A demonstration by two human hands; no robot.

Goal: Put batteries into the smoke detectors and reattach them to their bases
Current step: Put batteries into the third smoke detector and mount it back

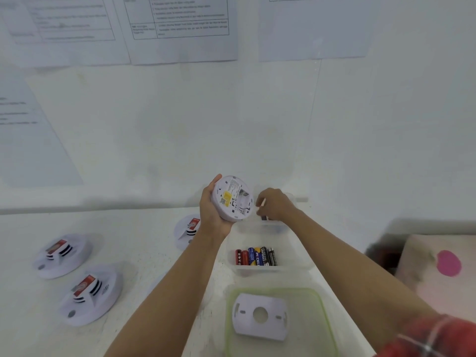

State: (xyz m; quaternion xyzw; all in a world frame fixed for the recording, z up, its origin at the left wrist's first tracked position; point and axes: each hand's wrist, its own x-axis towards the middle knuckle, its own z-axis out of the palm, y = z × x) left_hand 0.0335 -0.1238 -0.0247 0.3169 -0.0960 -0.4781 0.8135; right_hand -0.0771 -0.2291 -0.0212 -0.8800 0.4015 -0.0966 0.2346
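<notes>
My left hand (pixel 213 215) grips a white smoke detector (pixel 233 198) above the table, its back with a yellow label turned toward me. My right hand (pixel 274 204) hovers just right of it, fingers curled round a dark battery (pixel 264 217) whose end shows below the fingers. A clear tray (pixel 291 265) beneath holds several batteries (pixel 256 256) in red, blue and black. A white mounting base (pixel 260 316) lies in a green-rimmed container (pixel 324 313) nearer to me.
Three assembled detectors with red labels sit on the white table: two at the left (pixel 63 255) (pixel 91 293) and one (pixel 188 230) partly hidden behind my left wrist. Another clear tub (pixel 273 226) stands behind the battery tray. A cloth with a pink spot (pixel 448 262) lies at the right.
</notes>
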